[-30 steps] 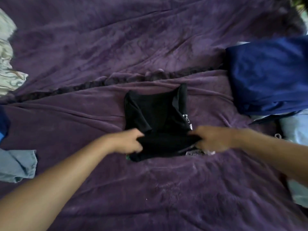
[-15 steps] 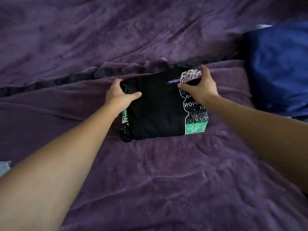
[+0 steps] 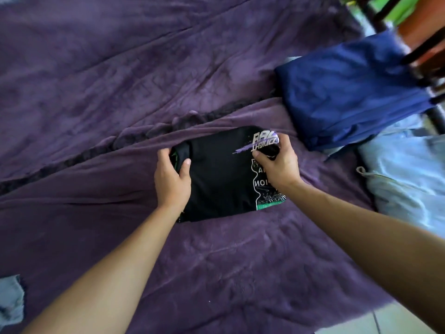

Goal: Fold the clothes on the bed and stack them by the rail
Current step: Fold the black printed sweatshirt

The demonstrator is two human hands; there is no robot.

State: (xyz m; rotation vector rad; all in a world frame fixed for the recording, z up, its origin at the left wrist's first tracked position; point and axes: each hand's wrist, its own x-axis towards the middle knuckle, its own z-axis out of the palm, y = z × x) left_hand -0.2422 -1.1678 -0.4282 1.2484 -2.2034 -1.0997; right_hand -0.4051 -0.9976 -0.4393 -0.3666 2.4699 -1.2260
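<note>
The folded black shirt (image 3: pixel 221 174) lies on the purple blanket (image 3: pixel 96 92) between both hands: left hand (image 3: pixel 172 179) grips its left edge, right hand (image 3: pixel 277 165) pinches its far right corner

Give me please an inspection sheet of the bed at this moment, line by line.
Surface: purple blanket, wrinkled, covers the bed.
Job's things: folded black T-shirt lies in the middle; folded navy garment by the rail.
Clutter: pale blue clothes at right; grey-blue cloth at lower left.
Grips: left hand holds the T-shirt's left edge; right hand pinches its far right corner.
Cables: nothing seen.
Surroundings: tiled floor at lower right.
</note>
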